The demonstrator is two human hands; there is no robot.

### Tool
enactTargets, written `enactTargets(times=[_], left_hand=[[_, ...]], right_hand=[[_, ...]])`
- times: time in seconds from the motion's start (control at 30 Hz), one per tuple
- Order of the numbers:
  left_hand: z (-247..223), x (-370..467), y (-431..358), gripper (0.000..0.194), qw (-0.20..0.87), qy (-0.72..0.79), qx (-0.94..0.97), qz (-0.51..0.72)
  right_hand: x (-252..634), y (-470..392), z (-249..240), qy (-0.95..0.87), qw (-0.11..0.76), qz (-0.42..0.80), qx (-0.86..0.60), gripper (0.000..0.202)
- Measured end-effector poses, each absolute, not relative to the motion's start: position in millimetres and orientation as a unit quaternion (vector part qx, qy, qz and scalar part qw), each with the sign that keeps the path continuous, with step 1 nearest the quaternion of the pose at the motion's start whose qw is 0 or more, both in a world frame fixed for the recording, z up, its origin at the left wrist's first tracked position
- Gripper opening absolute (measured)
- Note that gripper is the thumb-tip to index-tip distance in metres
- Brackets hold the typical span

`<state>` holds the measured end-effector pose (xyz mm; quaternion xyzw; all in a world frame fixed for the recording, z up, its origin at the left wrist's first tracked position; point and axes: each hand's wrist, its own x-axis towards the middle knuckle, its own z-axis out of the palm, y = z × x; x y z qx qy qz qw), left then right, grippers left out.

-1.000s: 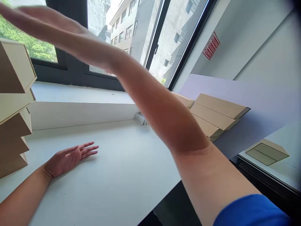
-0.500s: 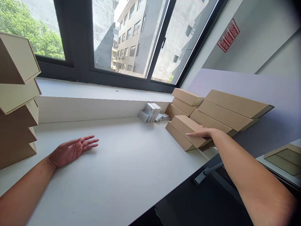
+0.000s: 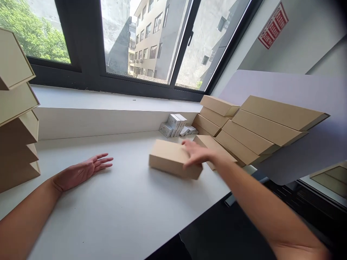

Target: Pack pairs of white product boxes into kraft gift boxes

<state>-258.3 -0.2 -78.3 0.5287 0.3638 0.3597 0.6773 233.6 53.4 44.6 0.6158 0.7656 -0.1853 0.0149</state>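
Note:
My right hand (image 3: pixel 197 153) grips a brown cardboard box (image 3: pixel 168 157) by its right end, thumb on the near side and fingers over the top. The box is slightly blurred and seems held just over the white table (image 3: pixel 121 216), though I cannot tell whether it touches. Behind my right hand lies another brown box (image 3: pixel 213 146), in front of the stacked boxes. My left hand (image 3: pixel 84 173) rests on its side on the table, palm toward the box and fingers stretched out, holding nothing.
Stacked brown boxes (image 3: pixel 252 131) lean by a pale panel (image 3: pixel 292 94) at the right. Small white boxes (image 3: pixel 173 124) stand against the back ledge. Another stack of boxes (image 3: pixel 16 133) rises at the left edge. A dark-framed window (image 3: pixel 89 81) runs behind the table.
My right hand has taken the top box off the front pile and carried it left over the table. My left hand has hardly moved. The view has shifted slightly.

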Motion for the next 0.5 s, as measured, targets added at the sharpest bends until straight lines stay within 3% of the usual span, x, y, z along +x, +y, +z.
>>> enactTargets(times=[0.1,0.17,0.23,0.37,0.5], left_hand=[[-80,-250,-2,0.071,0.632,0.379,0.631,0.243],[-79,-237,-6,0.074,0.580,0.421,0.652,0.248],[-77,-223,-8,0.062,0.478,0.508,0.651,0.299],[-76,-211,-8,0.049,0.249,0.670,0.635,0.293],[-78,-217,-4,0.046,0.226,0.648,0.657,0.310]], right_hand=[[158,44,7,0.834,-0.063,-0.168,0.522,0.098],[120,42,-10,0.837,-0.114,-0.170,0.507,0.101],[94,42,-17,0.827,-0.146,-0.183,0.512,0.101],[73,45,-19,0.795,-0.209,-0.182,0.539,0.082],[70,47,-22,0.780,-0.253,-0.191,0.540,0.063]])
